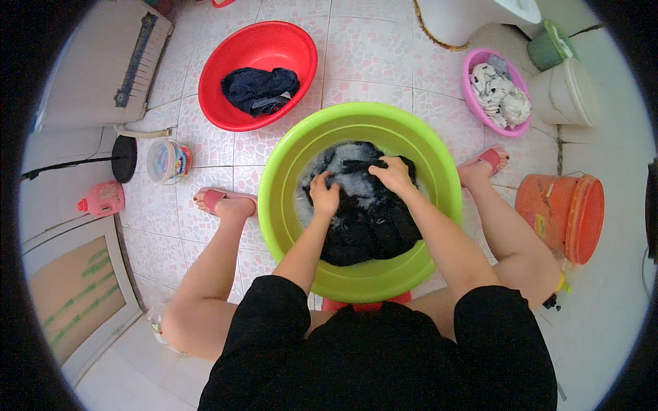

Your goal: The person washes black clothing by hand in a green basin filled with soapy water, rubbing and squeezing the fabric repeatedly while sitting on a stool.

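A wide lime-green basin point(360, 289) stands between my legs with sudsy water point(349, 156) in it. A wet black garment point(370, 233) lies bunched in the water, its near part rising above the suds. My right hand point(395, 175) grips a raised fold of the cloth at the garment's far side. On the left side of the same garment, my left hand point(324, 196) is closed with its fingers curled into the cloth; the fingertips are partly hidden.
Beyond the basin sits a red basin point(212, 89) with dark clothing point(260, 90). A pink-purple basin point(473, 103) of light laundry point(500, 96) is at far right. An orange bucket point(548, 205) stands right; a white tub point(162, 162) and pink jug point(103, 198) stand left.
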`<state>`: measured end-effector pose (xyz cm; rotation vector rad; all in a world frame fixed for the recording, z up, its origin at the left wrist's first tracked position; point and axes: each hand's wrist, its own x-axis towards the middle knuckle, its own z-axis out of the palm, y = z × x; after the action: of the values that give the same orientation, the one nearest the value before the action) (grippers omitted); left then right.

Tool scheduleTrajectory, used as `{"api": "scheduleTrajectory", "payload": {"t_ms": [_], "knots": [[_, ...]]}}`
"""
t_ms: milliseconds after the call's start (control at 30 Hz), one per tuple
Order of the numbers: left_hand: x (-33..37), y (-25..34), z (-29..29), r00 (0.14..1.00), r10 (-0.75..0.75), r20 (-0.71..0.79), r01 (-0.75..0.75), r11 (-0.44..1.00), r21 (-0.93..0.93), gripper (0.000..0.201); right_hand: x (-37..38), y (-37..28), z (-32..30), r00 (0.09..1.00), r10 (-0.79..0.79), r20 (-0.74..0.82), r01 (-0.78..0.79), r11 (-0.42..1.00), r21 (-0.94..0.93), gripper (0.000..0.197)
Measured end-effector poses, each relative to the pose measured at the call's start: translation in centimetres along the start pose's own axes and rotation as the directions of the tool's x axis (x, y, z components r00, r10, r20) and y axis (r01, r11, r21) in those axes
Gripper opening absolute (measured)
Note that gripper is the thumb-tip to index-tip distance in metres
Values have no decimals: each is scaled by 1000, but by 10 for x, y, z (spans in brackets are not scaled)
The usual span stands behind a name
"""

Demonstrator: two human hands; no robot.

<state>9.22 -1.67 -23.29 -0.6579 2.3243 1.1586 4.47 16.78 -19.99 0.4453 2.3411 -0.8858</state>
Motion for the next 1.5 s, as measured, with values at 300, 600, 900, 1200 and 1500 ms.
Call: {"api": "scheduleTrajectory", "payload": {"t_ms": [300, 600, 900, 1200, 1500], "knots": [[-62, 81, -61, 832, -81, 550, 508, 511, -694, 64, -136, -93, -82, 907, -412, 87, 242, 679, 693, 36], [-79, 102, -81, 720, 404, 565, 394, 431, -812, 47, -236, -140, -100, 762, -636, 122, 120, 323, 939, 20], [-134, 124, -122, 745, 455, 488, 401, 279, -873, 41, -223, -121, -164, 706, -708, -5, 97, 90, 991, 16], [-164, 118, -122, 793, 351, 498, 420, 278, -864, 46, -133, -43, -87, 951, -219, 216, -146, 297, 944, 54], [-141, 99, -84, 645, 568, 512, 575, 81, -814, 47, -138, -46, -67, 759, -567, 320, -424, -57, 904, 65]]}}
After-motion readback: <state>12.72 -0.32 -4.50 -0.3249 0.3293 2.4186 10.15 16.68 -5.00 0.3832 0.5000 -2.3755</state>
